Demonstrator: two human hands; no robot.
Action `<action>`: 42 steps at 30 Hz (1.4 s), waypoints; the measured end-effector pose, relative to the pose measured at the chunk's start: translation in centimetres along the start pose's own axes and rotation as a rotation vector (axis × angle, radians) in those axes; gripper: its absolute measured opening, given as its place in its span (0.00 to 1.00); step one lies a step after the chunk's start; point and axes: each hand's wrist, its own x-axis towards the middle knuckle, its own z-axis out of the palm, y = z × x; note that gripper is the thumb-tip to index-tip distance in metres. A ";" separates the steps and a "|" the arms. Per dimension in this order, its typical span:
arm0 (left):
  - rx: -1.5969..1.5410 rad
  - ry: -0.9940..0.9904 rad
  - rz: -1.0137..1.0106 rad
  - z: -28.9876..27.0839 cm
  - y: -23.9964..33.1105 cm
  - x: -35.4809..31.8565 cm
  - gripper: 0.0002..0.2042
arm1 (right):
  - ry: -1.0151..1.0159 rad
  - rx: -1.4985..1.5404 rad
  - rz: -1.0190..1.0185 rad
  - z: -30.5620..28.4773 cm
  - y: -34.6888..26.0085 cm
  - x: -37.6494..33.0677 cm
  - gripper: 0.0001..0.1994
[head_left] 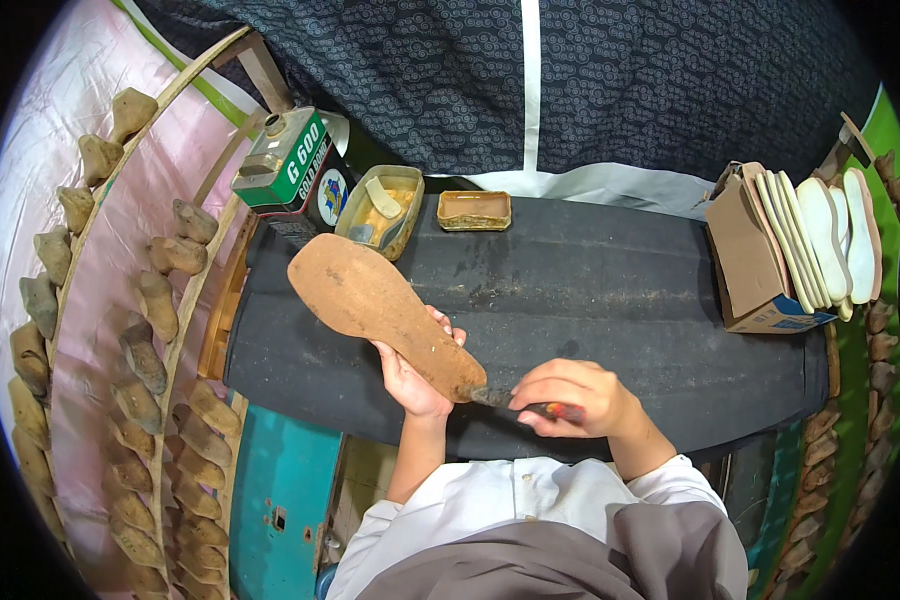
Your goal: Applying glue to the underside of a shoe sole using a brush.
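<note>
My left hand (417, 375) grips a brown insole (370, 300) from beneath, its fingers showing along the right edge. The insole hangs over the near part of the dark table, wide end to the far left and narrow heel end toward me. Closed around a slim dark tool (492, 397) with a red and yellow end is my right hand (580, 398). The tool's tip meets the heel end of the insole, where the surface is darkened. Whether it is a brush or a blade, I cannot tell.
A green and black metal can (292, 175) stands at the back left of the table (620, 300). Beside it are a plastic tub (410, 190) and a small amber tray (474, 210). A cardboard box (745, 250) at right holds pale insoles (820, 235). Wooden shoe lasts (155, 300) line both sides.
</note>
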 end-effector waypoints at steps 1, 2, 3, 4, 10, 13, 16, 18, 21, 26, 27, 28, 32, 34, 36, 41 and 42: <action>-0.001 0.001 0.002 0.0 0.0 0.0 0.28 | -0.002 0.001 -0.001 -0.1 0.0 0.0 0.10; 0.017 -0.004 -0.015 0.1 0.0 -0.1 0.28 | 0.004 0.023 -0.005 -0.1 0.0 0.1 0.10; 0.035 -0.010 -0.033 0.1 0.0 -0.2 0.28 | 0.010 0.045 -0.009 -0.2 0.0 0.2 0.10; 0.034 -0.011 -0.030 0.1 0.0 -0.2 0.28 | 0.009 0.043 -0.012 -0.2 0.0 0.3 0.10; 0.047 -0.101 -0.101 -0.4 0.0 -0.5 0.28 | 0.103 0.032 -0.037 -0.3 -0.1 1.0 0.11; 0.077 -0.124 -0.137 -0.6 -0.3 -0.9 0.26 | 0.141 0.004 0.048 -0.3 0.4 1.4 0.08; 0.126 -0.062 -0.172 -0.8 -0.1 -1.1 0.28 | 0.313 -0.106 0.080 -0.5 0.9 1.4 0.06; 0.136 -0.072 -0.172 -0.7 -0.2 -1.0 0.28 | 0.308 -0.084 0.043 -0.5 0.7 1.2 0.06; 0.108 -0.106 -0.184 -0.9 -0.2 -0.9 0.28 | 0.200 0.069 -0.027 -0.4 0.4 1.0 0.08; 0.195 -0.051 -0.177 -0.6 -0.3 -0.8 0.29 | 0.274 -0.053 0.052 0.1 1.2 1.3 0.06; 0.213 -0.025 -0.183 -0.2 -0.1 -0.9 0.29 | 0.274 -0.053 0.053 0.1 1.2 1.2 0.06; 0.231 0.000 -0.188 0.1 0.0 -0.9 0.30 | 0.295 -0.081 0.023 -0.1 1.0 1.2 0.06; 0.180 -0.024 -0.210 -1.0 -0.4 -0.7 0.30 | 0.254 0.005 0.005 -0.3 0.9 1.2 0.05; 0.143 -0.077 -0.210 -0.9 -0.3 -0.7 0.30 | 0.201 -0.007 0.035 0.1 1.0 1.2 0.05; 0.201 -0.014 -0.189 -0.5 -0.4 -0.8 0.30 | 0.246 -0.024 0.062 -0.3 1.0 1.2 0.05; 0.169 0.105 -0.257 -0.1 -0.1 -1.2 0.30 | 0.567 0.203 0.187 -0.7 1.6 1.1 0.05; 0.151 0.042 -0.259 -0.6 -0.3 -1.1 0.30 | 0.584 0.151 0.163 -0.9 2.0 1.5 0.06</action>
